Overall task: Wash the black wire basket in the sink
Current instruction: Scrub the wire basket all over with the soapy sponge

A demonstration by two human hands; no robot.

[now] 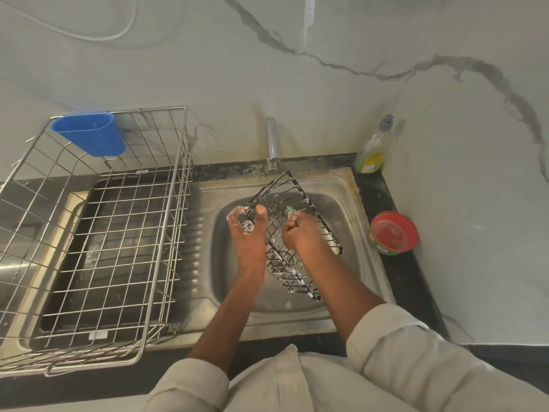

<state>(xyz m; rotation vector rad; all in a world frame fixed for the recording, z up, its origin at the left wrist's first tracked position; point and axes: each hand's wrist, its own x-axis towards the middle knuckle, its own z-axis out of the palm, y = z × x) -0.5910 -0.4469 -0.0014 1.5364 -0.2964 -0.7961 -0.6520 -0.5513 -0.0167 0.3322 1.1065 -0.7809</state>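
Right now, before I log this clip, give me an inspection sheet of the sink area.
Surface: steel sink, stained rim, dark counter around it.
Job's things: black wire basket tilted over the basin, flecked with foam; tap behind it.
Clutter: steel dish rack with blue cup on the drainboard; soap bottle; red-lidded tub.
Hands: left hand grips the basket's edge; right hand pinches a green scrubber against the wires.
Cables: thin white cord on the wall.
Surroundings: marbled wall panels.
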